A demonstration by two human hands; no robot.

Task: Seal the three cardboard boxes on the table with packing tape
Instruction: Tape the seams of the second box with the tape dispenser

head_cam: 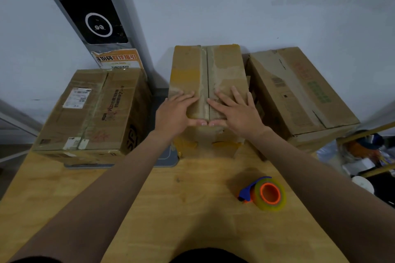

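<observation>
On the middle box point(208, 83) we press both flaps, left hand point(174, 113) and right hand point(237, 111) flat, grasping nothing; reaching back for the tape point(265, 193) risks flaps springing open.

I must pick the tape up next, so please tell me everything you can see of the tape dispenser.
The tape dispenser lies on its side on the wooden table, near the right forearm but untouched. It has a blue handle, an orange core and a roll of clear, yellowish tape. The core's open hole faces up toward the camera. It rests in front of the middle box, apart from it.
</observation>
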